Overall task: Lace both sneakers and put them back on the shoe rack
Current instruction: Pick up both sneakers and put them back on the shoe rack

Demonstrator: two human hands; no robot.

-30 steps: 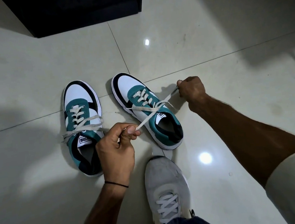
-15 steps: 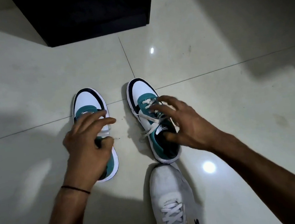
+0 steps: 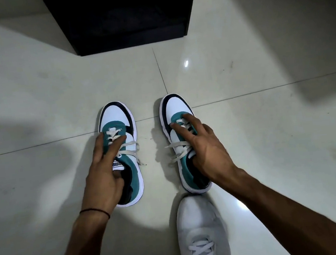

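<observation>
Now both hands have left the lace ends, which a second ago were pulled taut over the right-hand sneaker, and each has come down on a shoe of its own. Left hand (image 3: 103, 172): fingers laid over the laced front of the left sneaker (image 3: 121, 145), thumb tucked down into the collar opening beneath the palm, so the tongue and upper are pinched between them. Right hand (image 3: 204, 150): fingers splayed forward over the laces of the right sneaker (image 3: 182, 138), heel of the hand over the collar; whether the thumb is inside cannot be told. Loose lace ends trail on the tiled floor (image 3: 268, 136) just inward of each hand. Both sneakers stand on their soles, toes pointing away from the wrists toward the dark shoe rack (image 3: 121, 17), well beyond the fingertips. The change reads as lacing finished and pick-up beginning; carrying to the rack remains. A worn grey shoe (image 3: 201, 228) sits just behind the right wrist.
</observation>
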